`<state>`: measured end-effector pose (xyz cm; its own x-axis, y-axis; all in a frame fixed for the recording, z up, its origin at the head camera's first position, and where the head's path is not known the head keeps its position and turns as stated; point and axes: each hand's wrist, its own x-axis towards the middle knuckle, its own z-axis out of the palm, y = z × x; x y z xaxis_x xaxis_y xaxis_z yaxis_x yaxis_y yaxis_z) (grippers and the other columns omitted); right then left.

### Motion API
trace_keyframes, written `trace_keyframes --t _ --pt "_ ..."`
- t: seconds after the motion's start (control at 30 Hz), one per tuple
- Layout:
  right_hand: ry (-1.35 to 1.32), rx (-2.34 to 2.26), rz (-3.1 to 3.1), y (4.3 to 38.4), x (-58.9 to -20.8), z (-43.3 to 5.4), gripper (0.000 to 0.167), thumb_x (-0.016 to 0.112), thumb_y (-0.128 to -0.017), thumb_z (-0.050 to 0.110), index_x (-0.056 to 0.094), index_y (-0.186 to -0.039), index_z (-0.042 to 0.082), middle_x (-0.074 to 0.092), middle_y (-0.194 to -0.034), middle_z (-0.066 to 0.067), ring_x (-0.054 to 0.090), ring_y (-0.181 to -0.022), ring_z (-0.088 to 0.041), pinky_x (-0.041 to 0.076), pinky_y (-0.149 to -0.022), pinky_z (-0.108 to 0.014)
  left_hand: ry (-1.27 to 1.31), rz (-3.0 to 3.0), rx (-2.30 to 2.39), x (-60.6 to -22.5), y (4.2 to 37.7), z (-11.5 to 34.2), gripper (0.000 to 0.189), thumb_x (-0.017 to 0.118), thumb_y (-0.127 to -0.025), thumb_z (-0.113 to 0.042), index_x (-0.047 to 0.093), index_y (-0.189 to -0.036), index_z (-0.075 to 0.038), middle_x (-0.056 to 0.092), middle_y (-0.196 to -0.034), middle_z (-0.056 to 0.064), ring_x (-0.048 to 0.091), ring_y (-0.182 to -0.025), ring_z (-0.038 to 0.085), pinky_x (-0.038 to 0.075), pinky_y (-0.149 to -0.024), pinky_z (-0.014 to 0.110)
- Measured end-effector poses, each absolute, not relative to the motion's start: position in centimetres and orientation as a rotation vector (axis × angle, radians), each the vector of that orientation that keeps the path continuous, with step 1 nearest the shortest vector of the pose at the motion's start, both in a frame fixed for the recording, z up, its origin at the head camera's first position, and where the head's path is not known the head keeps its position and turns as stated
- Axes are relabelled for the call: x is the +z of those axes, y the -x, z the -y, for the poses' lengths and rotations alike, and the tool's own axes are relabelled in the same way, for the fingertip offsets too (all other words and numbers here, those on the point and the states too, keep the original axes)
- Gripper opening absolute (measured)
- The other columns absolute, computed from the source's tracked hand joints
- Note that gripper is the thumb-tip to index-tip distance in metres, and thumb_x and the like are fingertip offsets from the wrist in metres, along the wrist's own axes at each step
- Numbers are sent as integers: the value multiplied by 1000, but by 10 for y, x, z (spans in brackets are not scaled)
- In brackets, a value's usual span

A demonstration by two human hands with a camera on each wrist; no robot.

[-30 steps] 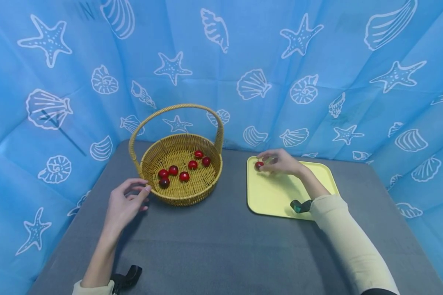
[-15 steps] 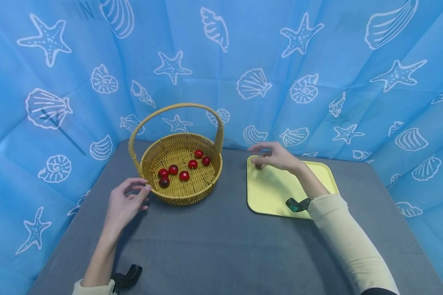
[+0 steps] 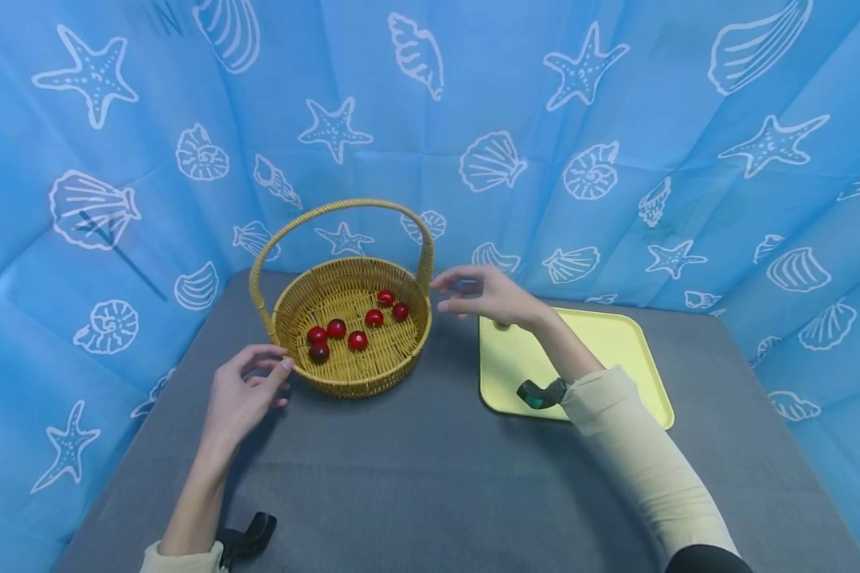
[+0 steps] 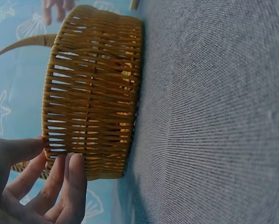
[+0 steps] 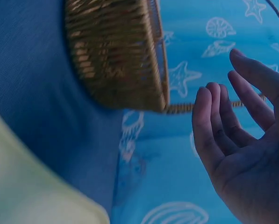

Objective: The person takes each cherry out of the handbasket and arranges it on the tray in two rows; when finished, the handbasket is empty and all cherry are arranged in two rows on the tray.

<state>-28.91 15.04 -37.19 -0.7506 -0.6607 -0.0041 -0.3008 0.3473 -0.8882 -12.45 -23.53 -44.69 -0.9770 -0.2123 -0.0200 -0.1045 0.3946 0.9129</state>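
Observation:
A round wicker basket (image 3: 361, 386) with a tall arched handle stands at the left of the table and holds several dark red cherries (image 3: 357, 341). My left hand (image 3: 247, 394) pinches its near-left rim between thumb and fingers; the left wrist view has the fingertips (image 4: 75, 163) against the woven side. Just right of the basket, my right hand (image 3: 490, 294) hovers above the table, fingers loosely bent and apart. In the right wrist view nothing lies between the right hand's fingers (image 5: 202, 107). Below that hand, a dark cherry (image 3: 502, 325) shows partly at the tray's far-left corner.
A yellow rectangular tray (image 3: 580, 350) lies at the right, partly under the right forearm. Grey cloth covers the table (image 3: 401, 485). A blue curtain (image 3: 430, 103) with shells and starfish hangs close behind the basket and tray.
My right hand has left the cherry at the tray's corner and moved left toward the basket, with nothing in it. The left hand and basket have stayed in place.

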Motion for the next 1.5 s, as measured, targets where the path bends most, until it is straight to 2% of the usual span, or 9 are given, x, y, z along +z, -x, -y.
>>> trace_keyframes --t 0.07,0.23,0.37,0.67,0.87,0.97,1.17,1.37,1.5 --pt "899 -1395 -2230 289 -370 -139 40 78 -100 13 69 -138 4 69 -138 -18 77 -111 -28 68 -80 -35 -292 2543 -1652 -447 124 235 43 71 -107 -33 64 -141 -8 69 -129 22 76 -87 13 70 -72 29" --pt "939 -1410 -2171 292 -366 -110 38 80 -99 14 72 -136 9 71 -136 -15 73 -122 -30 69 -90 -51 -295 2539 -1657 -447 124 235 42 71 -107 -32 64 -141 -8 69 -129 21 76 -86 11 71 -72 30" --pt "957 -1401 -2119 297 -367 -87 39 79 -99 12 71 -137 6 71 -136 -14 75 -117 -33 66 -97 -63 -296 2537 -1653 -448 124 235 41 71 -107 -31 65 -141 -8 70 -129 21 75 -85 9 71 -72 29" --pt "1015 -1278 -2127 304 -369 -42 41 79 -101 18 69 -140 9 69 -143 -12 78 -97 -22 71 -88 -39 -280 2533 -1673 -448 125 236 43 71 -107 -31 63 -142 -7 70 -130 22 77 -87 13 71 -72 30" --pt "1007 -1248 -2095 309 -373 -19 46 78 -101 19 66 -143 5 69 -143 -14 77 -108 -41 68 -98 -54 -294 2544 -1667 -448 125 236 42 71 -107 -31 63 -143 -9 70 -132 22 76 -88 13 70 -72 29" --pt "963 -1227 -2094 312 -374 -10 47 78 -101 22 65 -144 7 69 -142 -13 73 -119 -43 67 -100 -50 -296 2539 -1654 -448 125 235 41 71 -107 -31 64 -141 -9 70 -130 22 76 -87 14 70 -71 29" --pt "877 -1226 -2079 318 -378 4 41 78 -103 25 69 -141 14 71 -138 -13 72 -122 -39 67 -101 -53 -279 2522 -1636 -447 125 233 39 71 -108 -30 65 -139 -7 71 -126 24 78 -87 21 70 -71 29" --pt "860 -1206 -2073 322 -387 14 38 73 -105 18 69 -142 10 70 -138 -15 71 -123 -27 66 -104 -51 -273 2520 -1626 -447 126 233 37 70 -108 -27 65 -138 -6 71 -125 24 78 -86 21 71 -70 30" --pt "813 -1146 -2087 323 -394 18 40 71 -106 18 67 -145 9 70 -135 -14 73 -120 -29 66 -104 -48 -277 2520 -1629 -447 125 234 37 70 -108 -27 65 -138 -6 71 -125 24 78 -86 21 71 -70 32"
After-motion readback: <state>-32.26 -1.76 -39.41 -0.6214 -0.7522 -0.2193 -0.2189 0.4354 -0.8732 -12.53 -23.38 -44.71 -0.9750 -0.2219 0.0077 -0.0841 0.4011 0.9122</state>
